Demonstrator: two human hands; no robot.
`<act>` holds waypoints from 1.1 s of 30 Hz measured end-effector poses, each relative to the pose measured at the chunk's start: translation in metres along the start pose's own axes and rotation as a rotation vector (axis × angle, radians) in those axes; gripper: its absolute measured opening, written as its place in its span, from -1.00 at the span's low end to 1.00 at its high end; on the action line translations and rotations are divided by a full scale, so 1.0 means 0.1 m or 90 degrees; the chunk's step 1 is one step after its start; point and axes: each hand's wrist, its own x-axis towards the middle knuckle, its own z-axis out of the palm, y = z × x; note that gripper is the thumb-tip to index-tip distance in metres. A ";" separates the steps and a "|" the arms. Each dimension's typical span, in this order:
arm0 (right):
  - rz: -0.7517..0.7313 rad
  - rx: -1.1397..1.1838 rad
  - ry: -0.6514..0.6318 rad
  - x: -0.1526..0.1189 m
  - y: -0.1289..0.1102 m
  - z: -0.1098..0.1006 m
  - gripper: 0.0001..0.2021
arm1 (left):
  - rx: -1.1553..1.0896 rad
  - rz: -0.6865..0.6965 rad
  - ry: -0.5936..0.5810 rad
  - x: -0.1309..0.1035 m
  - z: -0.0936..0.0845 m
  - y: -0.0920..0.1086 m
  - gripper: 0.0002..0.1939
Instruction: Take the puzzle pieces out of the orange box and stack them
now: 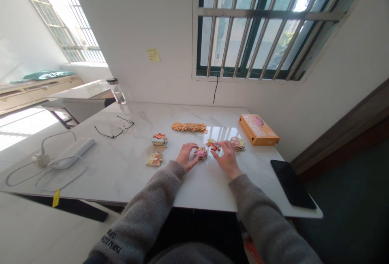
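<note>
While the left hand [186, 156] curves at the left side of a small pink-and-yellow stack of cardboard jigsaw pieces [201, 153], its thumb and forefinger stand apart along that edge; whether they press on it, I cannot tell. The right hand [227, 159] has its thumb and forefinger closed on a red-and-orange cluster of jigsaw pieces [213, 144], just right of the pink-and-yellow stack. Beside the right hand's knuckles sits a pale pink-and-cream stack of pieces [238, 143], partly hidden by the fingers.

All of this rests on a glossy white marble-patterned table [206, 193]. Left of the hands are two more piles — a tall red, white and green stack of pieces [159, 141] and, nearer the person, a low green-and-brown stack of pieces [154, 159]. Beyond the hands, a long orange-brown row of overlapping pieces [189, 127] lies across the tabletop.

Farther right lies an orange cardboard box with a pink picture [258, 129], with a flat black glass-faced device [292, 183] nearer the table's right corner. Toward the left lie thin dark-framed eyeglasses [117, 129] — and, past them, a clear dark-lidded bottle [117, 92] stands near the wall.
</note>
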 end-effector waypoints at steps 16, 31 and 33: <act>0.311 -0.253 0.097 0.12 0.69 -0.23 -0.70 | 0.018 0.021 -0.002 0.00 -0.01 0.03 -0.71; 0.087 -0.109 0.072 0.10 0.31 -0.16 -0.85 | 0.047 0.005 -0.018 -0.01 0.06 -0.08 -0.76; -0.026 -0.015 -0.034 0.05 0.11 -0.06 -0.87 | 0.049 0.003 -0.023 -0.01 0.07 -0.09 -0.78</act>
